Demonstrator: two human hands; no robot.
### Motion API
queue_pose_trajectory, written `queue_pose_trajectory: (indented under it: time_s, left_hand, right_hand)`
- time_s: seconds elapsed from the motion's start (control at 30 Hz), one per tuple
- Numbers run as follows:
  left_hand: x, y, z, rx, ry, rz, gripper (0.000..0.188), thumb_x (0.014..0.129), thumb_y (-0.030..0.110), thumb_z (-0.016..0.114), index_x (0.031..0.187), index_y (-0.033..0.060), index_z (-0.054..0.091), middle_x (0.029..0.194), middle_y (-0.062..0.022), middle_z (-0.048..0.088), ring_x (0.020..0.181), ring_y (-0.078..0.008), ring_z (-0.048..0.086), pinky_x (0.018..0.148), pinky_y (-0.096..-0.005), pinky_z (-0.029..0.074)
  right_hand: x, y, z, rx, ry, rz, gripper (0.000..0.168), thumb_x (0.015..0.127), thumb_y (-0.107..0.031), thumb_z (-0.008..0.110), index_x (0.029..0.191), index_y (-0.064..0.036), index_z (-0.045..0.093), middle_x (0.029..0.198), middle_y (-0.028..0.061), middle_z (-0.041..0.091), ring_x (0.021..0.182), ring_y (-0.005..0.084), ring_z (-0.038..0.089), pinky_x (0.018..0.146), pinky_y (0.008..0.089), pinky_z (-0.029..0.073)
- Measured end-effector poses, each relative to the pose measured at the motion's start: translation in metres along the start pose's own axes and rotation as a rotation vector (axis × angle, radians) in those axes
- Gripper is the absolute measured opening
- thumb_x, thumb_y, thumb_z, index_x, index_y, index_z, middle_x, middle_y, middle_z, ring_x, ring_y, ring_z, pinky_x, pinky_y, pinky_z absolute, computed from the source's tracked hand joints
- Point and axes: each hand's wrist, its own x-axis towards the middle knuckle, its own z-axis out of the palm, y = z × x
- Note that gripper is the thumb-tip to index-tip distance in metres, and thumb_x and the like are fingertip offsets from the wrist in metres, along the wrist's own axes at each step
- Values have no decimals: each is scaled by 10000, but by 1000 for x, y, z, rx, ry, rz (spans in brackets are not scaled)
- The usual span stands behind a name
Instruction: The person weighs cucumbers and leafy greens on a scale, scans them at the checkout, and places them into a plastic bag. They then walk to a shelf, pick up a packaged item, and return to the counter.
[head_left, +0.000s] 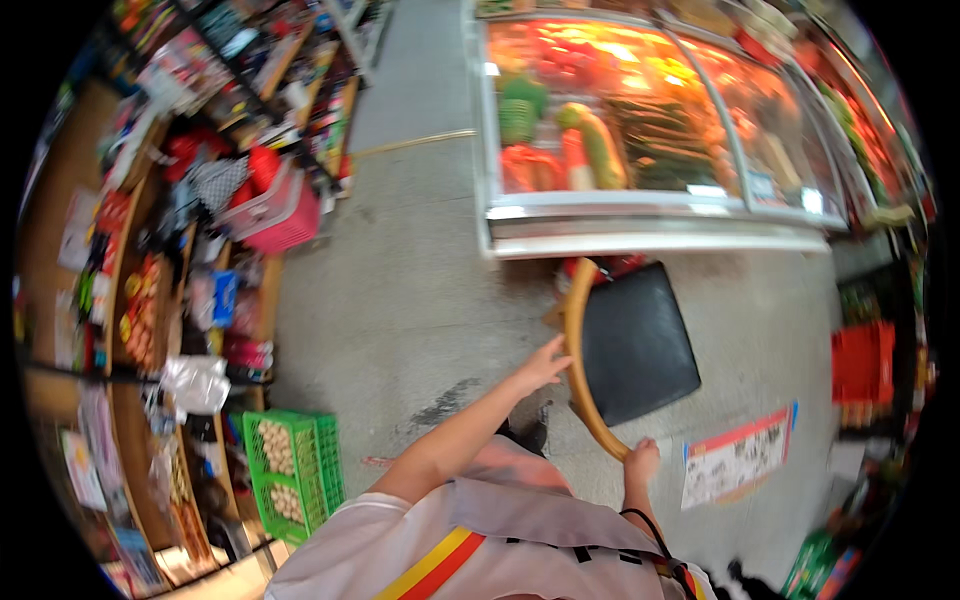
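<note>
A chair with a curved wooden backrest (576, 341) and a black seat (637, 341) stands on the floor in front of me. My right hand (641, 459) is closed around the near end of the backrest. At the rail's left side is my left hand (546, 366), its fingers apart. The fingertips are at the wood, though I cannot tell whether they press on it. The chair's legs are mostly hidden under the seat.
Just beyond the chair is a glass display case (600, 202) of produce. Shelves of packaged goods line the left, with a pink basket (281, 214) and green crates (300, 469) of eggs beside them. A printed poster (739, 457) and a red crate (862, 362) are to the right.
</note>
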Motion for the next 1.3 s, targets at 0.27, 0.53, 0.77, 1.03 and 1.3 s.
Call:
queue_pose_trajectory:
  time_s: [0.27, 0.53, 0.77, 1.03, 1.3]
  left_hand:
    - [-98, -92, -258, 662, 319, 7, 403, 858, 261, 510, 1180, 18, 510, 1067, -211, 584, 988, -357, 553, 832, -404, 442]
    - [-299, -202, -534, 420, 355, -622, 380, 779, 382, 612, 992, 68, 637, 996, -162, 631, 902, -292, 598, 773, -446, 462]
    - [-143, -75, -737, 879, 344, -401, 493, 857, 388, 507, 1208, 42, 496, 1237, -180, 487, 1149, -313, 459, 952, -410, 371]
    - [108, 256, -877, 590, 475, 134, 441, 870, 268, 500, 1244, 35, 472, 1205, -180, 537, 1108, -307, 521, 926, -381, 408]
    - [92, 253, -1010, 858, 491, -428, 323, 808, 262, 514, 1032, 37, 575, 935, -203, 609, 889, -361, 579, 780, -431, 458]
  right_hand:
    - [73, -171, -64, -70, -74, -265, 170, 785, -183, 608, 894, -59, 570, 926, 126, 559, 914, 326, 541, 735, 449, 461]
    - [74, -506, -55, 72, -379, -791, 228, 790, -210, 569, 958, -60, 601, 941, 172, 600, 900, 345, 566, 793, 437, 458]
    - [125, -725, -55, 136, -669, -900, 277, 794, -236, 578, 1008, -61, 602, 955, 173, 612, 918, 334, 578, 802, 419, 467]
    - [330, -902, -3, -21, -425, -852, 256, 796, -258, 593, 968, -69, 607, 931, 161, 611, 910, 330, 585, 784, 421, 477]
    - [497, -1229, -54, -17, -544, -1143, 292, 831, -227, 542, 1081, -79, 572, 1005, 167, 603, 970, 334, 561, 802, 437, 460]
